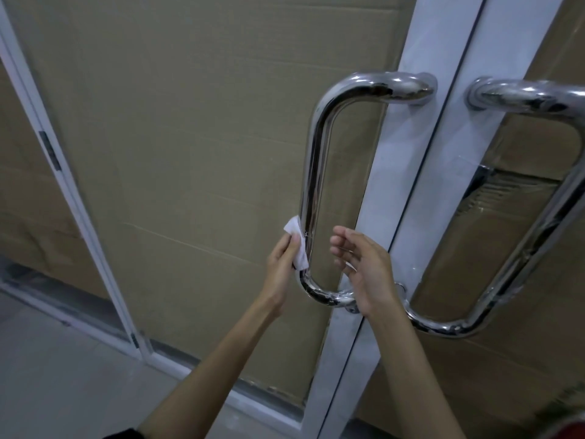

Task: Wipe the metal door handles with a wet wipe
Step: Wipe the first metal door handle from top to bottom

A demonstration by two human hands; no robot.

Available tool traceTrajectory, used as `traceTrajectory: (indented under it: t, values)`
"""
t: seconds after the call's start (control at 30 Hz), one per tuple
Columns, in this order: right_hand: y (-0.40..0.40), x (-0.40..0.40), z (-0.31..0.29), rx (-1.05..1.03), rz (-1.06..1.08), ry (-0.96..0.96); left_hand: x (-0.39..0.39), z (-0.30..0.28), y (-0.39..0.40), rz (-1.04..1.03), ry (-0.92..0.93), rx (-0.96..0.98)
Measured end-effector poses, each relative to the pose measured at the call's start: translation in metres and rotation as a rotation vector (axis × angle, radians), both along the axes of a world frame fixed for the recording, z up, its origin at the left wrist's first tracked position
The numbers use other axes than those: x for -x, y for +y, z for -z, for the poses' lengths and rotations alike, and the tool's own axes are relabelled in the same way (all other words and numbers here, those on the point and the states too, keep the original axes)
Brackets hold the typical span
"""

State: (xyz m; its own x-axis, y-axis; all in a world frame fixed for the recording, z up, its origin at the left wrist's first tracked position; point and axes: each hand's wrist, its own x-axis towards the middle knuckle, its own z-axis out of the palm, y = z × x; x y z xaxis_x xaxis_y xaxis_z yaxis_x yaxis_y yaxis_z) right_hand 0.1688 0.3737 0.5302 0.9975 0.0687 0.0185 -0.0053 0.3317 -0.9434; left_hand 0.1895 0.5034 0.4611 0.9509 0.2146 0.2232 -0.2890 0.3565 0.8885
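No brand, label or writing can be read anywhere on the doors. The left door handle is a polished metal loop fixed to the white door frame at the meeting edge of the two doors; the right door handle mirrors it on the other side of the seam. Cardboard fills the pane behind the left loop, leaving open room to its left. The left hand has its grip pinching a white wet wipe, pressed against the outer side of the left handle's lower shaft. The right hand hovers just beside the loop's bottom bend, fingers spread and loosely curled, holding nothing.
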Motion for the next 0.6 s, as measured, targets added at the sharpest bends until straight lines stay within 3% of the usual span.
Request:
traceTrajectory:
  t: [0.13, 0.27, 0.37, 0.47, 0.6]
  values:
    - [-0.001, -0.003, -0.004, -0.003, 0.003, -0.014, -0.003, -0.016, 0.003, -0.054, -0.106, -0.025]
    - [0.005, -0.006, -0.009, -0.009, -0.008, -0.018, -0.003, -0.051, -0.018, -0.246, -0.251, -0.016]
    - [0.005, -0.006, -0.009, 0.002, -0.020, -0.030, 0.001, -0.012, -0.027, -0.358, -0.142, -0.058]
    - [-0.001, -0.007, -0.010, 0.007, 0.006, -0.035, 0.005, 0.011, -0.021, -0.337, 0.049, 0.042]
    - [-0.002, -0.009, -0.013, 0.012, 0.018, -0.028, -0.009, -0.032, -0.015, -0.274, -0.047, 0.043]
